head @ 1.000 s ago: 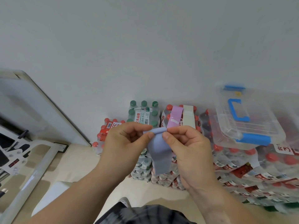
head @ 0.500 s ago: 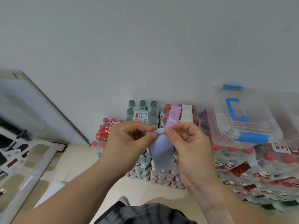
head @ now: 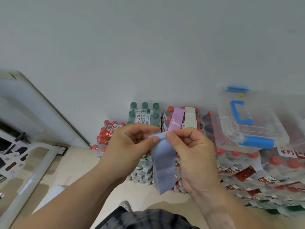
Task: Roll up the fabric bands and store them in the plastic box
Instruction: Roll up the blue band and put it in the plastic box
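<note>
Holds a pale blue-grey flat fabric band (head: 163, 166) up in the air in front of the body, touching no surface. Pinches its top end between thumb and forefinger of the left hand (head: 130, 146) and likewise of the right hand (head: 193, 151), thumb tips close together over a small fold there, remaining fingers curled in toward the palms. Lets the rest of the strip hang straight down, probably to keep it flat and untwisted under its own weight while starting the first turn of the roll. Leaves a lilac fabric band (head: 176, 119) and a cream fabric band (head: 190, 119) draped side by side over shrink-wrapped packs of water bottles (head: 143, 114) just behind, seemingly next in line. Keeps the clear plastic box with blue handle and latches (head: 264, 128) on the packs to the right, lid apparently closed, near enough for storing; contents hard to make out.
</note>
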Demonstrator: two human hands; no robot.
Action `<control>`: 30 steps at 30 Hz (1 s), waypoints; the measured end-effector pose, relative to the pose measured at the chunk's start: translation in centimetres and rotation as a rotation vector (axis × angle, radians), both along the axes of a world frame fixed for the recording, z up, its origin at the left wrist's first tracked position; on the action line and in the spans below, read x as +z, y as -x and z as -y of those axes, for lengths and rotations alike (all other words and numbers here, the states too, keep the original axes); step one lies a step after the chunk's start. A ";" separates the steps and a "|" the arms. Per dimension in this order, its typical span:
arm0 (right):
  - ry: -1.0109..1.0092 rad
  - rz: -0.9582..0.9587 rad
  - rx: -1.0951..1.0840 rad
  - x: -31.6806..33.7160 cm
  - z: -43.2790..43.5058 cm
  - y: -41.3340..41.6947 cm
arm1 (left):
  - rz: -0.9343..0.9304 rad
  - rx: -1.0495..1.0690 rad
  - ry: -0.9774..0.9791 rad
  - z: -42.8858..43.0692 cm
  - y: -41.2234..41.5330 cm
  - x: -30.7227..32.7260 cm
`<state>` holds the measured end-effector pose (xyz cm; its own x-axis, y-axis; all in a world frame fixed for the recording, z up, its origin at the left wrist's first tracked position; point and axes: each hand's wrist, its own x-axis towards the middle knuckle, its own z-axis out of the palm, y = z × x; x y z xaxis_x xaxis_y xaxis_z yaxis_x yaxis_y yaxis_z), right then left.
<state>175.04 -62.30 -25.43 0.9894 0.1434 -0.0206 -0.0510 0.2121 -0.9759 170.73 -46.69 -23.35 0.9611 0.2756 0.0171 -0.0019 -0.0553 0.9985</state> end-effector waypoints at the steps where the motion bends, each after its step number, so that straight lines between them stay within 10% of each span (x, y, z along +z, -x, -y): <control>1: -0.003 -0.003 0.003 0.0 0.0 0.0 | 0.015 0.017 -0.079 0.0 0.0 0.0; 6: 0.008 0.010 -0.001 0.2 -0.2 0.0 | 0.103 -0.021 -0.316 -0.3 0.2 0.0; 30: 0.071 0.097 0.075 1.3 0.2 -1.3 | -0.020 -0.008 0.096 0.1 -0.7 0.9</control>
<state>176.31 -62.53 -24.17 0.9738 0.2189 0.0622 0.0313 0.1418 -0.9894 171.44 -46.79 -22.41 0.9633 0.2670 -0.0285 0.0183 0.0405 0.9990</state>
